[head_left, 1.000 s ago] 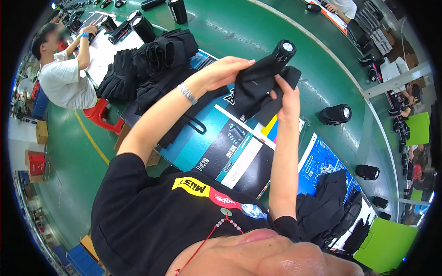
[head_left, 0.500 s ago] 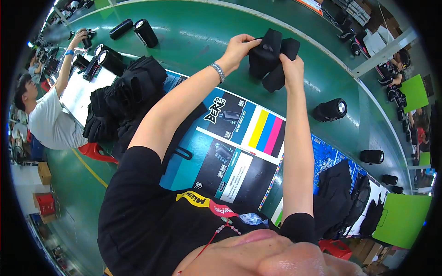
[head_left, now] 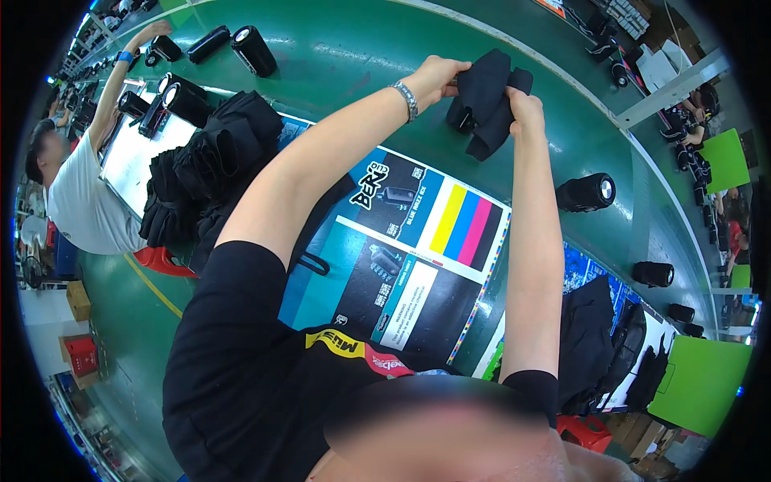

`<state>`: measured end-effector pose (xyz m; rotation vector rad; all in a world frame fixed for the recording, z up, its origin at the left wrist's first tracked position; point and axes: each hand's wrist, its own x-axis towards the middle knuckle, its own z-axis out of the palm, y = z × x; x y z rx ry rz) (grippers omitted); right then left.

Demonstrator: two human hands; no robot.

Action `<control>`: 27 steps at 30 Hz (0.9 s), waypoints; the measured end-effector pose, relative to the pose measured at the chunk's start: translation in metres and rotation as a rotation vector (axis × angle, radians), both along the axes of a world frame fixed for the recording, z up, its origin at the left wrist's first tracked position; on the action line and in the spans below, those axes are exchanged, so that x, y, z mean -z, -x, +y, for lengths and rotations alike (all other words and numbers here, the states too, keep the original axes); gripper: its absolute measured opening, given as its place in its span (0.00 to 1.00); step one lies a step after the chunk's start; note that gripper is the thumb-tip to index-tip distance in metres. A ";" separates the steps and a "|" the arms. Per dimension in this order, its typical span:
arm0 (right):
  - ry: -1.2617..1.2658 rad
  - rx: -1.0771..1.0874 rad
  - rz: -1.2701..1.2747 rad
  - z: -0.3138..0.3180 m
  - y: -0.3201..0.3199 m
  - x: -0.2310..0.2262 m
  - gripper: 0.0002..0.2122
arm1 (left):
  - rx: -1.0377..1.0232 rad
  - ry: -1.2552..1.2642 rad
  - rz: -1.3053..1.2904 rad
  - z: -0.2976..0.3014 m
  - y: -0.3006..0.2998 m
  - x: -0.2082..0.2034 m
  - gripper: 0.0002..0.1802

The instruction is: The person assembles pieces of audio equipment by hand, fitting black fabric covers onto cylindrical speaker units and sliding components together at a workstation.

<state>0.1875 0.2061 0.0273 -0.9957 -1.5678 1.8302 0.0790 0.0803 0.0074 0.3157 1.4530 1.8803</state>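
Observation:
At the far middle of the green table, both my hands grip a black cloth (head_left: 484, 84) that hangs in folds like a soft pouch. My left hand (head_left: 438, 78) pinches its left edge between thumb and fingers. On the right edge, the fingers of my right hand (head_left: 526, 111) are closed on it. A small dark, glossy part (head_left: 460, 115) shows below the cloth on the left; I cannot tell whether it is inside or behind. Closest to my right hand on the table lies a black cylindrical speaker (head_left: 587, 193).
A heap of black cloths (head_left: 213, 161) lies at left, more black cloth (head_left: 590, 337) at right. Printed sheets (head_left: 393, 265) cover the near table. Another black speaker (head_left: 253, 51) stands far left, near a co-worker's hand (head_left: 151, 34). A green chair (head_left: 700, 386) is at right.
Both hands have moved slightly right with the cloth, whose folds have shifted, and a glossy dark part now shows beneath. The co-worker's arm has reached farther out.

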 end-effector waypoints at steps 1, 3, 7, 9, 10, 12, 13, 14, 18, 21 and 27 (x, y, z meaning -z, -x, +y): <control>-0.084 -0.007 -0.138 0.001 -0.004 -0.005 0.15 | -0.001 0.063 -0.023 0.003 0.000 0.000 0.08; -0.115 -0.021 -0.188 0.012 -0.006 0.000 0.17 | 0.039 0.143 -0.041 0.004 -0.005 0.007 0.09; -0.142 -0.072 -0.332 0.028 -0.015 0.011 0.19 | 0.223 0.461 0.242 0.006 -0.001 0.009 0.18; -0.143 -0.088 -0.331 0.036 -0.017 0.013 0.19 | 0.223 0.438 0.214 0.014 0.004 0.011 0.24; -0.146 -0.132 -0.332 0.034 -0.016 0.013 0.19 | 0.189 0.365 0.088 0.019 0.009 0.010 0.25; -0.147 -0.173 -0.329 0.032 -0.014 0.012 0.19 | 0.204 0.181 -0.117 0.031 0.011 0.013 0.22; -0.204 -0.159 -0.340 0.034 -0.015 0.013 0.19 | 0.207 0.185 -0.119 0.038 0.004 0.015 0.22; -0.259 -0.145 -0.352 0.035 -0.017 0.015 0.19 | 0.263 0.043 -0.122 0.047 -0.003 0.017 0.19; -0.331 -0.098 -0.402 0.055 -0.036 0.031 0.18 | 0.120 -0.040 -0.062 0.073 -0.033 0.023 0.11; -0.419 -0.054 -0.445 0.071 -0.051 0.042 0.17 | 0.057 -0.026 0.061 0.093 -0.039 0.041 0.12; -0.568 -0.301 -0.534 0.080 -0.015 0.074 0.13 | -0.053 0.587 1.315 0.092 0.029 0.130 0.17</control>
